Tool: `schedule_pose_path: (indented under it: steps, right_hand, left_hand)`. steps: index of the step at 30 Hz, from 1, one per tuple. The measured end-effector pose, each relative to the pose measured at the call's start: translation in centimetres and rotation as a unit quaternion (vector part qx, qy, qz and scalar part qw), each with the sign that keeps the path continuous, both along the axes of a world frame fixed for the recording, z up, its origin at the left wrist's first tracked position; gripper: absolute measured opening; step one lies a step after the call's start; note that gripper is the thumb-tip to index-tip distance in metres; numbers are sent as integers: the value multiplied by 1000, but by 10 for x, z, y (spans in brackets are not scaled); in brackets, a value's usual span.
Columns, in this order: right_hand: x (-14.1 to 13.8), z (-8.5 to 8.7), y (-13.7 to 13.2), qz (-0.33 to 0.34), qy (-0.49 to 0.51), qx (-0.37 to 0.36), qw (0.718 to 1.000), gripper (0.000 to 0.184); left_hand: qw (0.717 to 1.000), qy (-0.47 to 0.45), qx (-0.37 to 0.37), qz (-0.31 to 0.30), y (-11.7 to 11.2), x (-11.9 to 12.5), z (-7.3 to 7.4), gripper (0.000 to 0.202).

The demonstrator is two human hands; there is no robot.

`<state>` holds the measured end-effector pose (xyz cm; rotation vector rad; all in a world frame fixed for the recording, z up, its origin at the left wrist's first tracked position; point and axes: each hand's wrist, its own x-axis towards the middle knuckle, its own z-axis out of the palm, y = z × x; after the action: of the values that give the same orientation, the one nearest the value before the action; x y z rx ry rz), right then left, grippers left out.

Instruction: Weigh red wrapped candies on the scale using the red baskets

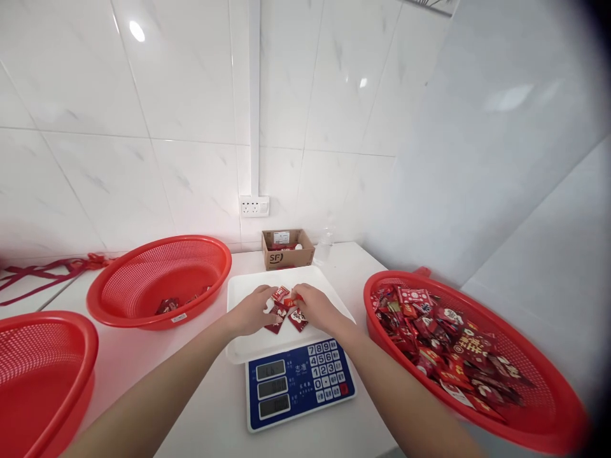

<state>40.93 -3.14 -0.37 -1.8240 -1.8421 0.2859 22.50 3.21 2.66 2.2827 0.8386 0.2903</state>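
Note:
Small red snack packets (274, 326) lie in a loose pile on the white tray (248, 348) of a digital weighing scale. My left hand (252, 312) is over the left side of the pile, its fingers and thumb curled around packets there. From the right, my right hand (312, 308) has its fingertips closed on a red packet; another packet (298, 320) with white print lies just below them. Parts of the packets are hidden under both hands. In front of the tray is the scale's blue keypad panel (301, 385) with several displays, their digits faint.
A large red basket (539, 407) on the right holds many red packets. At left is a red basket (160, 254) with a few packets, and nearer another red basket (42, 375). Behind the scale stand a cardboard box (291, 257) and a clear plastic bottle (324, 245), near the tiled wall.

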Motion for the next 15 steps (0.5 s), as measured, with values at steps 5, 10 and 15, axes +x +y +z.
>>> schedule_pose_path:
  steps: [5, 10, 15]
  right_hand:
    - [-1, -1, -1, -9, -10, 4, 1000, 20]
    - [-2, -3, -1, -7, -8, 7, 1000, 20]
    - [-4, 1, -1, 2, -1, 7, 1000, 18]
  left_hand:
    - [999, 14, 11, 32, 7, 19, -14, 43]
    - [998, -12, 19, 58, 8, 25, -30, 36]
    - [998, -21, 21, 53, 9, 26, -30, 32]
